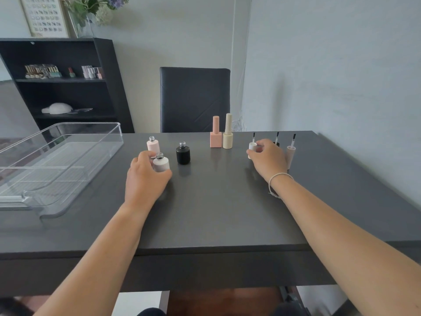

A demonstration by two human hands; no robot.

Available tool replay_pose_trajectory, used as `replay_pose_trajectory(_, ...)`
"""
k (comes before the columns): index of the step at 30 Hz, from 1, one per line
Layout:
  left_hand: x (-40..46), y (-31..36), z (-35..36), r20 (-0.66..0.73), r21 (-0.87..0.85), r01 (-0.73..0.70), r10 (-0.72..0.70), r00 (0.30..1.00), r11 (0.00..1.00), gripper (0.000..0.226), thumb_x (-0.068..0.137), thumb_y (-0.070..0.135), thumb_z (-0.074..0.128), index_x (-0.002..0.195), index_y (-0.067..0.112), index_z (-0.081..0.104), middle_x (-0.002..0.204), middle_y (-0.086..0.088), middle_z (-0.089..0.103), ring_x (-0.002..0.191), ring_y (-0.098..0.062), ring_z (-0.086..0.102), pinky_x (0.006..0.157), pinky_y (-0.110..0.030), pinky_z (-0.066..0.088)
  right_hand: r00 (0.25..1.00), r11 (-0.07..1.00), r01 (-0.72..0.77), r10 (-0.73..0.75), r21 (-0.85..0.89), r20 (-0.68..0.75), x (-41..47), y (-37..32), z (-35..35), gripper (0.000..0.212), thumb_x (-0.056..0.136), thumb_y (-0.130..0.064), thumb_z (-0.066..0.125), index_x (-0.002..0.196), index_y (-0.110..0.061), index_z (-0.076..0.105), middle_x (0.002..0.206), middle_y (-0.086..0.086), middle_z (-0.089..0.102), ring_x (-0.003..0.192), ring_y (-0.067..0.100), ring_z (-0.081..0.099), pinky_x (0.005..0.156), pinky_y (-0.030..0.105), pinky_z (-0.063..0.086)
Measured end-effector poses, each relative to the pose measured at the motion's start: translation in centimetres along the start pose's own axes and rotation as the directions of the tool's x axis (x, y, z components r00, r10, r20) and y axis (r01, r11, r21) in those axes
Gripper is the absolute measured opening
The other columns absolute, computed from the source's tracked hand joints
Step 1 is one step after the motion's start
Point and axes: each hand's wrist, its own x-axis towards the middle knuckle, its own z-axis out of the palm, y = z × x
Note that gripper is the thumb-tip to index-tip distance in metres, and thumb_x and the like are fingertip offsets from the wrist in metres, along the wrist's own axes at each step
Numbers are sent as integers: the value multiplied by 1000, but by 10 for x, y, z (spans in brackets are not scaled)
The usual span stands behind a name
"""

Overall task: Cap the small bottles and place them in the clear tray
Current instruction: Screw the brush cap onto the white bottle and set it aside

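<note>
Left hand gripped white bottle right of tray; right hand pinched white cap — brush could snag, bottle tip.

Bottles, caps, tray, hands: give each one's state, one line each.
White bottle: uncapped, left hand around it.
Pink bottle: uncapped.
Black bottle: uncapped.
White cap: brush up, right hand on it.
Clear tray: holds no bottles.

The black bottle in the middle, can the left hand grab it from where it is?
Probably yes. The black bottle stands alone, just right of the left hand, with bare table between them. But the hand is already wrapped around the white bottle, so it would likely have to let that go first.
</note>
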Motion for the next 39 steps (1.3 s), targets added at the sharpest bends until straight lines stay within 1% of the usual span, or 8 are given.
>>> replay_pose_trajectory(5, 1, -1, 0, 1, -26, -15, 15, 1000, 1000, 41, 77, 17, 64, 117, 13, 53, 113, -7, 59, 102, -24, 54, 81, -27, 37, 1000, 1000, 22, -22, -8, -6, -2, 0, -1, 24, 88, -26, 52, 108, -14, 57, 110, 6, 66, 100, 26, 59, 74, 31, 42)
replay_pose_trajectory(9, -1, 3, 1, -3, -87, -52, 52, 999, 995, 32, 73, 17, 66, 102, 22, 55, 103, -2, 57, 88, -16, 53, 68, -18, 34, 999, 999, 44, -44, 20, 10, -7, -1, -2, 19, 85, -27, 53, 100, -16, 56, 105, 2, 66, 95, 24, 59, 72, 31, 44)
replay_pose_trajectory(14, -6, 14, 4, 24, -185, -179, 186, 982, 966, 33, 69, 13, 68, 95, 28, 52, 97, 7, 51, 83, -8, 53, 67, -9, 37, 982, 973, 152, -168, 172, 84, -22, -11, -4, 12, 83, -29, 57, 90, -22, 51, 90, -5, 61, 82, 11, 56, 57, 18, 37)
replay_pose_trajectory(17, -11, 18, 6, 58, -214, -256, 274, 960, 943, 34, 69, 12, 67, 93, 32, 54, 93, 15, 51, 82, 0, 53, 65, -4, 40, 952, 928, 227, -275, 295, 135, -35, -21, -6, 9, 84, -30, 59, 88, -23, 55, 81, -11, 60, 74, 2, 53, 57, 9, 37)
replay_pose_trajectory(19, -12, 18, 7, 76, -251, -275, 302, 950, 928, 36, 69, 10, 68, 94, 31, 55, 94, 11, 55, 82, -1, 54, 64, -1, 39, 931, 890, 241, -325, 386, 168, -42, -27, -8, 5, 85, -27, 59, 89, -24, 61, 80, -13, 59, 70, 3, 51, 57, 3, 37)
replay_pose_trajectory(25, -15, 18, 9, 130, -302, -309, 360, 924, 902, 35, 70, 10, 69, 97, 26, 54, 99, 7, 59, 85, -9, 58, 67, -4, 43, 902, 799, 193, -372, 569, 217, -51, -35, -17, 10, 86, -14, 59, 92, -18, 66, 80, -11, 61, 58, -3, 51, 48, 4, 35)
replay_pose_trajectory(29, -15, 18, 9, 137, -305, -360, 415, 900, 882, 35, 71, 8, 68, 99, 24, 55, 101, 6, 59, 87, -8, 57, 70, -7, 46, 900, 784, 197, -383, 589, 208, -51, -37, -18, 11, 85, -10, 59, 81, -19, 56, 78, -8, 58, 58, -2, 48, 47, 5, 35)
replay_pose_trajectory(39, -15, 18, 11, 141, -311, -420, 478, 867, 853, 35, 72, 6, 67, 98, 26, 56, 101, 6, 58, 89, -4, 55, 72, -8, 46, 885, 792, 241, -417, 561, 208, -53, -36, -18, 5, 84, -7, 59, 84, -12, 58, 73, -11, 54, 52, -5, 46, 47, 5, 35)
